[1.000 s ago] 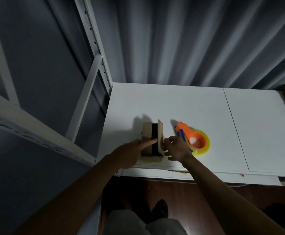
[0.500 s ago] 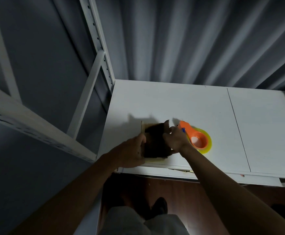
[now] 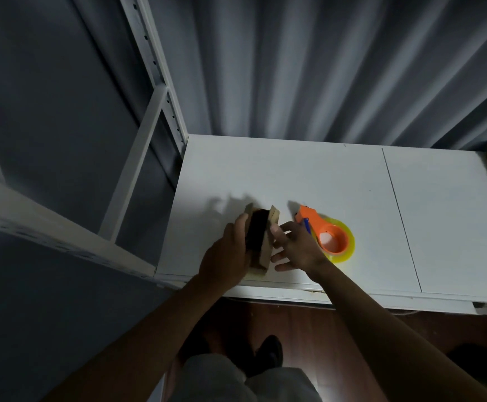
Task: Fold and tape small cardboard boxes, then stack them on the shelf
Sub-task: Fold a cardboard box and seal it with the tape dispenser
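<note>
A small cardboard box [image 3: 265,242] is held near the front edge of a white table [image 3: 309,181], towards its left end, with its open, dark interior turned upward and its flaps [image 3: 274,216] standing up at the far end. The box is gripped on its left side by the left hand [image 3: 230,253], whose fingers are curled over the left wall, the fingertips reaching towards the dark opening. The right side of the box is touched by the right hand [image 3: 297,248]; its thumb is laid against the right wall, while the other fingers are spread apart and mostly straight, two of them pointing left along the tabletop below the box. Whether the box rests fully on the table or is lifted slightly cannot be told. Just right of the right hand, an orange tape dispenser [image 3: 323,230] with a yellowish roll of tape [image 3: 348,248] is seen lying flat on the table. A white metal shelf frame [image 3: 149,68] is seen standing to the left of the table, and a grey curtain [image 3: 323,68] hangs behind it.
</note>
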